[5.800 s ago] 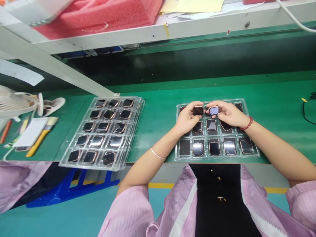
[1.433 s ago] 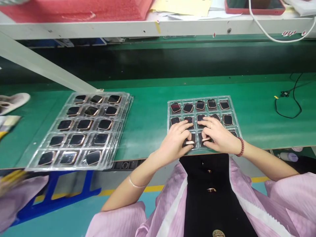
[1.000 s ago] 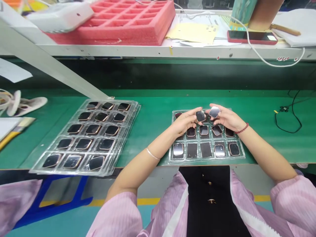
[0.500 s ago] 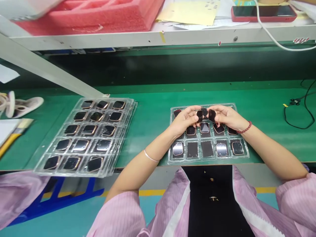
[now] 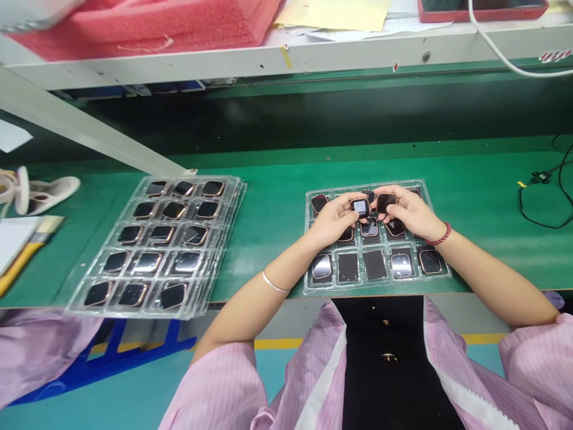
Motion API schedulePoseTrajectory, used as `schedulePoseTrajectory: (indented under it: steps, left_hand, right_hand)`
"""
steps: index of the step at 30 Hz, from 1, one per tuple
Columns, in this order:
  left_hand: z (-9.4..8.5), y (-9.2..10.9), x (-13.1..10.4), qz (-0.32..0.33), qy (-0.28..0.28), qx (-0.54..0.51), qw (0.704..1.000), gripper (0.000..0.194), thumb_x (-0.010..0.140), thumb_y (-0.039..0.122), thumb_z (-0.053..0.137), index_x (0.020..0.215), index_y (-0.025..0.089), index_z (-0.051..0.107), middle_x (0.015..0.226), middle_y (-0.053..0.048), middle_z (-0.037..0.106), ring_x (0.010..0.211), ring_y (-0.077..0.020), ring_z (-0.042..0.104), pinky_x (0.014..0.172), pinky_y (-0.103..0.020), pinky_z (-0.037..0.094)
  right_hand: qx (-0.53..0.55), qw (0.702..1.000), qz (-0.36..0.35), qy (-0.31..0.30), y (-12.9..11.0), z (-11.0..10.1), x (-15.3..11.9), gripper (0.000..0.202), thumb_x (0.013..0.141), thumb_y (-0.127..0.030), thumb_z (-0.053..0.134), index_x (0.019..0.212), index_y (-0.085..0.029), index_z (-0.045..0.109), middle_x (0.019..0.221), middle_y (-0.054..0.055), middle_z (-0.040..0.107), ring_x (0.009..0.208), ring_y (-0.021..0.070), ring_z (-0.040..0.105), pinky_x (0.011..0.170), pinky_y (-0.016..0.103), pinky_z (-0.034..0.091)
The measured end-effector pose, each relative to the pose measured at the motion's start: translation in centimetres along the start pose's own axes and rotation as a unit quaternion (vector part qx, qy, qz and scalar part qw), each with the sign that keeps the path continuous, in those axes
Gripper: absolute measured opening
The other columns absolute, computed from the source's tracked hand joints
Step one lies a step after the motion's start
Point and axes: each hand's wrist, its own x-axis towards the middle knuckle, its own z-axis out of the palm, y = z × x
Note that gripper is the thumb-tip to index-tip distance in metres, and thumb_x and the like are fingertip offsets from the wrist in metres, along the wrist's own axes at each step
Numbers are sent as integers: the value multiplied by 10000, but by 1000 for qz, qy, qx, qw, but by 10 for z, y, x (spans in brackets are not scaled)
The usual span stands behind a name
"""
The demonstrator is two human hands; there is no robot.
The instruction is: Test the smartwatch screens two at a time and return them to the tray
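Observation:
My left hand (image 5: 333, 220) holds a small square watch body (image 5: 360, 207) whose face shows a lit white pattern. Close beside it, my right hand (image 5: 409, 212) holds a second watch body (image 5: 385, 202) with a dark face. Both hands hover over the far half of a clear plastic tray (image 5: 441, 278) on the green bench. The tray holds several rose-gold-rimmed watch bodies; two middle pockets in its near row are bare (image 5: 362, 266). My hands hide part of the tray's far rows.
A stack of clear trays (image 5: 156, 242) filled with several watch bodies lies to the left. A brush (image 5: 27, 251) and paper sit at the far left. A black cable (image 5: 544, 191) lies at the right. A white shelf (image 5: 286, 57) with pink foam runs above.
Since 1.4 s ago my hands lifted two watch bodies from the tray's near row and raised them over the far rows. The left one's face now shows a lit pattern.

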Motion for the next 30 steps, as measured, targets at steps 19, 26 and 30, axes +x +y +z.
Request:
schedulePoseTrajectory:
  steps: [19,26,30]
  left_hand:
    - [5,-3,-2,71,26,-9,997,414,877,417,775,1173,149,667,1063,-92,743,813,-152,727,672,-255,603]
    - [5,-5,-3,57,34,-26,997,316,875,315,760,1122,134,681,1125,-110,736,839,-155,728,716,-287,639]
    - [5,-5,-3,56,31,-23,998,286,871,265,745,1117,132,684,1106,-101,742,803,-135,724,706,-261,635]
  right_hand:
    - [-13,999,-43,17,-2,4,-3,341,898,-277,730,1213,-174,651,1085,87,776,730,131,712,646,255,630]
    - [-32,998,-58,9,-3,6,-3,269,924,-280,689,1164,-162,661,1070,96,760,781,141,719,658,253,641]
    - [-42,998,-54,8,-4,7,-4,260,928,-264,682,1167,-164,664,1059,96,759,814,152,728,690,265,651]
